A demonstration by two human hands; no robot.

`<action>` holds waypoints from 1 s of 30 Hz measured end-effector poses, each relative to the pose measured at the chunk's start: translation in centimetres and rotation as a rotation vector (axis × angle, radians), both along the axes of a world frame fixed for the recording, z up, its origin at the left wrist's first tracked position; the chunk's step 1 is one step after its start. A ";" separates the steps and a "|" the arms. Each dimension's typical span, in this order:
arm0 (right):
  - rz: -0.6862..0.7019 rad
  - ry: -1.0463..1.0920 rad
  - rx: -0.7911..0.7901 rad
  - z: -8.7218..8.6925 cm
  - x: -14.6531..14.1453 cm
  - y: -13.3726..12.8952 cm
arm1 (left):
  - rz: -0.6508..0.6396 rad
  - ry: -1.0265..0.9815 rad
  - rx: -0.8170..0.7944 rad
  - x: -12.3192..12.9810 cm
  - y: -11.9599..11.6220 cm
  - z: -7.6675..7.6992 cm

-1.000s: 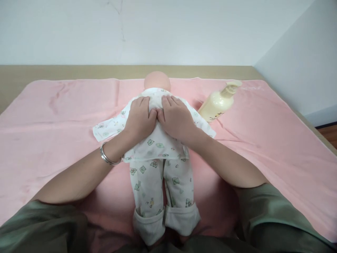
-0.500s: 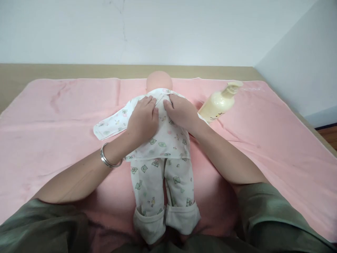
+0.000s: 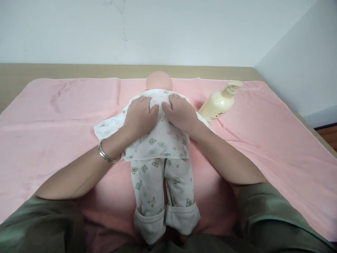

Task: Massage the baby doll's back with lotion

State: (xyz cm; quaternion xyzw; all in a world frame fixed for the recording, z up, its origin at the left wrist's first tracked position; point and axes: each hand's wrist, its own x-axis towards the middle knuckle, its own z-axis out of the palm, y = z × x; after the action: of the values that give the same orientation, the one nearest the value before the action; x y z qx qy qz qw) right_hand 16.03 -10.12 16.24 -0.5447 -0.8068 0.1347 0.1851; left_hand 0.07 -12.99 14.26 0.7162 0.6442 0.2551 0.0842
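Note:
A baby doll (image 3: 159, 80) lies stretched out with its bald head away from me; no face shows. It wears a white printed shirt (image 3: 162, 149) and matching trousers (image 3: 147, 189) with turned-up cuffs. Flat on the upper left of the shirt rests my left hand (image 3: 140, 116), thumb apart from the fingers, a silver bangle at the wrist. My right hand (image 3: 182, 115) lies open on the upper right of the shirt, its thumb pointing toward the other thumb. Nothing is held in either hand. The shirt's left sleeve (image 3: 107, 128) spreads out on the towel; my right forearm partly covers the other sleeve.
Under the doll a pink towel (image 3: 65, 140) covers most of the wooden tabletop (image 3: 79, 70). A pale yellow pump bottle (image 3: 217, 105) lies tilted on the right, close to my right hand. White walls (image 3: 184, 31) stand behind the table and to the right.
My left hand has shifted slightly left, and its thumb now stands apart from the fingers. The shirt's fold near the collar has smoothed out. My right hand has hardly moved.

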 end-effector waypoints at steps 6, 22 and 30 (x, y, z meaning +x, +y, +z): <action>0.016 -0.060 0.009 0.1 0.1 0.0 | 0.004 0.025 0.048 1.0 -1.2 0.4; 0.092 0.023 0.022 -0.6 0.4 1.3 | 0.023 0.155 0.091 1.3 -1.8 1.0; 0.122 -0.139 0.101 0.2 -1.1 -3.9 | 0.033 -0.102 -0.015 -1.0 1.5 -0.8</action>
State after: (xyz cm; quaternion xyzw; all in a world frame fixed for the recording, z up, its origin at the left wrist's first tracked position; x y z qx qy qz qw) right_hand 14.90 -14.02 16.40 -0.4924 -0.8552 0.0666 0.1474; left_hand -0.93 -11.48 13.48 0.6909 0.6526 0.2878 0.1179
